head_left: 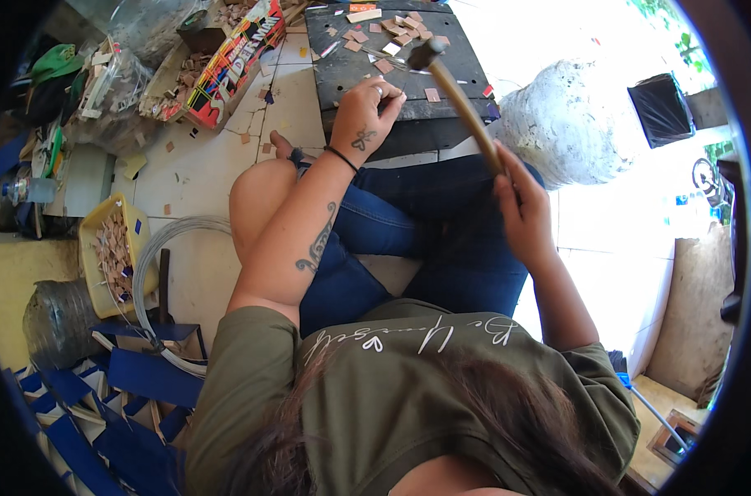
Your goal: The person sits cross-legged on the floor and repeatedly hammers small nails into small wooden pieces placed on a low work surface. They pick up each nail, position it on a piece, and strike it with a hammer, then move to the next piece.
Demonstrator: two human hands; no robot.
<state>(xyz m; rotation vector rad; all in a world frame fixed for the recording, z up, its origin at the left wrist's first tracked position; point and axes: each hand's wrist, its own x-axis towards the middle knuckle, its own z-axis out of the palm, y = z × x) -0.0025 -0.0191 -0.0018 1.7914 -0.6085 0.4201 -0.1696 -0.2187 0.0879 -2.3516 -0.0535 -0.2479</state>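
Note:
My right hand [522, 198] is wrapped round the wooden handle of a hammer [464, 106], raised with its head over the dark low work block [336, 73]. Above the near part of that block is my left hand [365, 112], its thumb and fingers pinched together. Whatever lies between those fingertips is too small to make out. Small flat wood pieces [400, 35] are scattered over the far half of the block, with a few thin wire lengths [374, 54] among them. One single wood square [432, 95] rests right of my left hand.
At the far left stands a printed cardboard box [226, 74] of wood scraps. A yellow tub [88, 248] of small pieces and a wire coil [148, 248] sit at my left, near several blue box-like pieces [148, 372]. A whitish sack [557, 124] stands right of the block.

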